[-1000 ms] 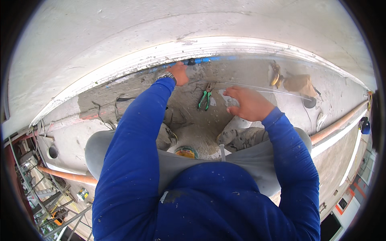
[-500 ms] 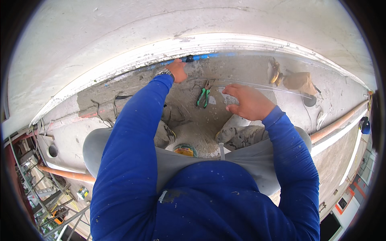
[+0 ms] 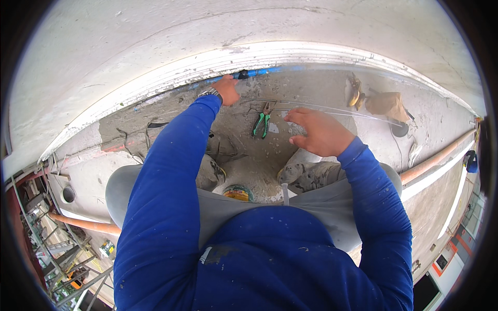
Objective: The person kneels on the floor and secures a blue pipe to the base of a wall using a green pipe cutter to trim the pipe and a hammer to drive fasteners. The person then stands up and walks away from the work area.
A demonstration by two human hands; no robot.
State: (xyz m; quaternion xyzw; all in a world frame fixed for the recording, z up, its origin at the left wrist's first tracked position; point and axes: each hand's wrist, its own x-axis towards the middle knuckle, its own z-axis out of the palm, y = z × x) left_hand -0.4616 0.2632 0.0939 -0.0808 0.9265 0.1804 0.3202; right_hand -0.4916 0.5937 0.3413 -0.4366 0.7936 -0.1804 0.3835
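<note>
Blue pipe (image 3: 264,71) lies along the floor's far edge, at the foot of the wall (image 3: 249,26), w/ 1 black fitting (image 3: 242,74) on it. So far, as it looks: pipe laid, fitting on. Left, as far as shown: thin wires (image 3: 358,113) lie loose across the floor (image 3: 251,171), no tie visible on the exposed stretch of pipe; part behind L hand can't be checked. My read: partway, not finished.

L hand (image 3: 226,90) is at the pipe, just L of the fitting; fingers reach toward the far edge, can't tell if they grip or only touch. R hand (image 3: 321,132) is over the wires, fingers & thumb wide apart, nothing seen btwn them; contact w/ the wires unclear.

Pipe's look: bright blue R of the fitting, duller & partly hidden to the L, fading into grey nr mid far edge. Wires: thin, pale, nearly straight, running R to a dark round disc (image 3: 399,129). Pliers (image 3: 262,122), green/black handles a bit apart, lie btwn the hands, not held. Brown paper bag (image 3: 388,106) sits toward the floor's far R corner.
</note>
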